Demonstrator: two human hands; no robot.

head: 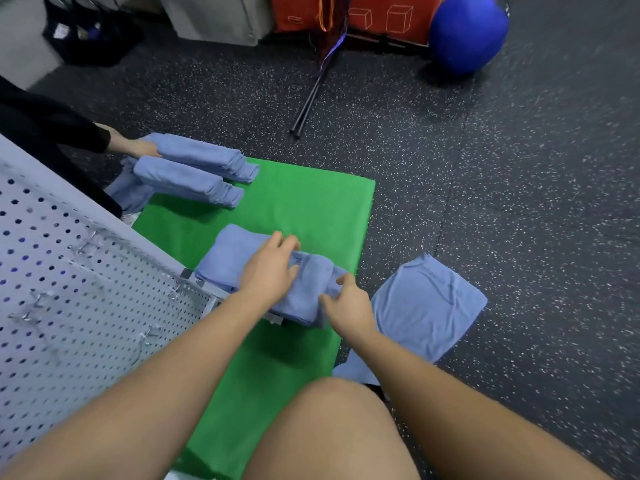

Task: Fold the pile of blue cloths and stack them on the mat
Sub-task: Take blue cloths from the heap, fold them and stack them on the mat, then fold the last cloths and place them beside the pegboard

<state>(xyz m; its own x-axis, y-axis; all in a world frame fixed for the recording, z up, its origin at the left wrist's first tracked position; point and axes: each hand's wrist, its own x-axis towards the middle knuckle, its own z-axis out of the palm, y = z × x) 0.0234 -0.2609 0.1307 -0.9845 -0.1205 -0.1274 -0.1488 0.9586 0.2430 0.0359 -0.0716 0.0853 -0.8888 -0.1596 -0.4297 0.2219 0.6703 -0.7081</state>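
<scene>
1. Head view, near field: left hand (268,268) laid palm-down on the stack of folded blue cloths (242,261), fingers spread and pressing the top layer flat; no pinch there.
2. Right hand (348,306) at the right end of the same stack, fingertips curled on the folded edge; looks like a light pinch on the cloth, thumb contact not clearly shown.
3. Stack sits on the green mat (311,202), toward its near-left part, beside the corner of a perforated grey panel (86,289); stack several layers thick, top piece judged to be just folded and being squared up.
4. Head view, far field: two more folded bundles (197,171) lying side by side at the far-left corner of the mat, partly overhanging its edge; another person's hand (138,147), black sleeve, resting against their far end.
5. Loose blue fabric (128,195) bunched under and behind those bundles; count impossible to tell.
6. One unfolded cloth (429,303) spread flat on the speckled floor (519,168) just right of the mat; a further blue corner (356,370) showing beside the knee.
7. Progress, as a judgement: well past halfway; left to do: fold the floor cloth and the loose pieces, then gather the bundles into one stack on the mat.
</scene>
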